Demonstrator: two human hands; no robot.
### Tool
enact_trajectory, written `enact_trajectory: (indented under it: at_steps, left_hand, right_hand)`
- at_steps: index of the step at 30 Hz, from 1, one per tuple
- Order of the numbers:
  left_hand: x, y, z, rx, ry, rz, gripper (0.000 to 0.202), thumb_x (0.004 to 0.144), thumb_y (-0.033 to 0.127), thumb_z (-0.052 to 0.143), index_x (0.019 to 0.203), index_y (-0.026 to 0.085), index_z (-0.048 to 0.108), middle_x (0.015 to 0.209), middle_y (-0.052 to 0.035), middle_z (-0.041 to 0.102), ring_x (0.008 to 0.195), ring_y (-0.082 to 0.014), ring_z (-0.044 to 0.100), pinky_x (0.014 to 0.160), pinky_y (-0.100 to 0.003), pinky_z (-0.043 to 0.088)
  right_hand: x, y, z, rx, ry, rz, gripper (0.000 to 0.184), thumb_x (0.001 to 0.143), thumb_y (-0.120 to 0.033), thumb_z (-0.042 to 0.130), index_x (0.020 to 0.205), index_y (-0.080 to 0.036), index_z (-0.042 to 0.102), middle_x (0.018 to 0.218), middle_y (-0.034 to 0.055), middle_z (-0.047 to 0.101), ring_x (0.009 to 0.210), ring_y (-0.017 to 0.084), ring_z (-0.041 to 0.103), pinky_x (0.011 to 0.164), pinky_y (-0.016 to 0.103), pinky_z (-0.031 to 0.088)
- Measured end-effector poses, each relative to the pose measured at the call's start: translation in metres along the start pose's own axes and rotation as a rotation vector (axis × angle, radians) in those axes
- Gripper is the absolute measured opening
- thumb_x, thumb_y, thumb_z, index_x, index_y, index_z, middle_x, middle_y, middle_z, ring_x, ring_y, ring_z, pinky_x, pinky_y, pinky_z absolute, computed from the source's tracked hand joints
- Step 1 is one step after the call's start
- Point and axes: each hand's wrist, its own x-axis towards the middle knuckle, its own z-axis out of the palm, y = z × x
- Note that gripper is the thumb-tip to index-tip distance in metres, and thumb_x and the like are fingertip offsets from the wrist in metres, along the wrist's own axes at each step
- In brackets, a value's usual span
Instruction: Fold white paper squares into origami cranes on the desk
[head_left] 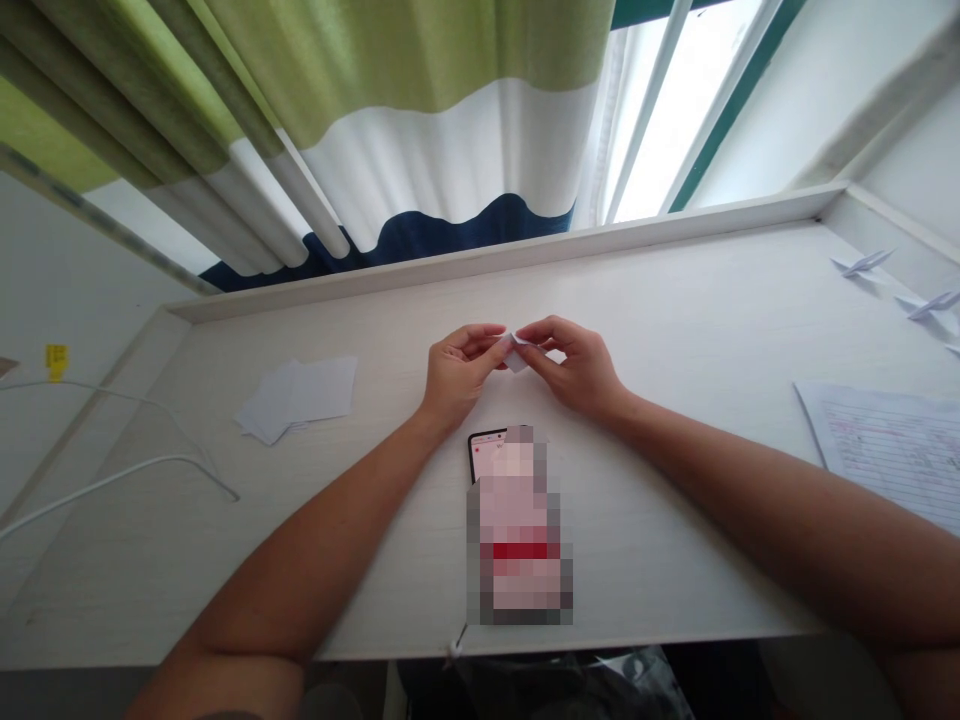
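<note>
Both hands meet over the middle of a white desk (675, 330). My left hand (456, 375) and my right hand (574, 365) each pinch one side of a small folded piece of white paper (516, 352), held just above the desk top. Fingers of both hands are closed on the paper. A phone (517, 525) lies flat on the desk just in front of the hands, between my forearms, its screen lit.
A loose stack of white paper squares (298, 397) lies left of the hands. Folded paper cranes (862, 264) sit at the far right, and printed sheets (892, 445) lie at the right edge. A white cable (127, 470) runs at the left. A striped curtain (390, 130) hangs behind.
</note>
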Motion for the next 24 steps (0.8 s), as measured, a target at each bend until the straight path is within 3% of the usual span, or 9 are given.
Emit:
enact_trajectory:
  at_steps: [6, 14, 20, 24]
  left_hand:
    - [-0.0015, 0.0006, 0.0016, -0.003, 0.015, 0.023, 0.027, 0.071, 0.038, 0.097, 0.084, 0.02, 0.083, 0.084, -0.0029, 0.082, 0.076, -0.0148, 0.075, 0.073, -0.03, 0.064]
    - [-0.0025, 0.0022, 0.0034, 0.009, -0.002, 0.013, 0.031, 0.071, 0.043, 0.096, 0.085, 0.019, 0.082, 0.084, -0.0035, 0.081, 0.077, -0.0165, 0.076, 0.073, -0.031, 0.064]
    - [-0.0033, 0.004, 0.004, 0.003, -0.012, 0.036, 0.031, 0.072, 0.042, 0.095, 0.082, 0.018, 0.079, 0.079, -0.0024, 0.079, 0.07, -0.0144, 0.074, 0.069, -0.03, 0.064]
    - [-0.0037, 0.0038, 0.0048, 0.018, -0.021, 0.034, 0.03, 0.076, 0.042, 0.093, 0.082, 0.017, 0.077, 0.078, -0.0018, 0.078, 0.068, -0.014, 0.073, 0.069, -0.03, 0.063]
  right_hand:
    - [-0.0012, -0.001, -0.0017, -0.062, 0.02, -0.146, 0.008, 0.097, -0.022, 0.071, 0.099, -0.024, 0.078, 0.09, 0.0017, 0.078, 0.08, 0.016, 0.072, 0.072, 0.033, 0.061]
    - [-0.0036, -0.0015, -0.0032, -0.185, 0.079, -0.333, 0.014, 0.1, -0.018, 0.067, 0.104, -0.026, 0.078, 0.091, 0.0023, 0.078, 0.079, 0.016, 0.072, 0.067, 0.031, 0.057]
    - [-0.0059, -0.0021, -0.0025, -0.219, 0.077, -0.384, 0.017, 0.101, -0.017, 0.066, 0.106, -0.027, 0.079, 0.092, 0.0027, 0.077, 0.08, 0.016, 0.072, 0.067, 0.029, 0.059]
    - [-0.0071, -0.0031, -0.0028, -0.2, 0.046, -0.341, 0.017, 0.102, -0.021, 0.065, 0.106, -0.028, 0.08, 0.093, 0.0034, 0.077, 0.08, 0.017, 0.071, 0.068, 0.031, 0.059]
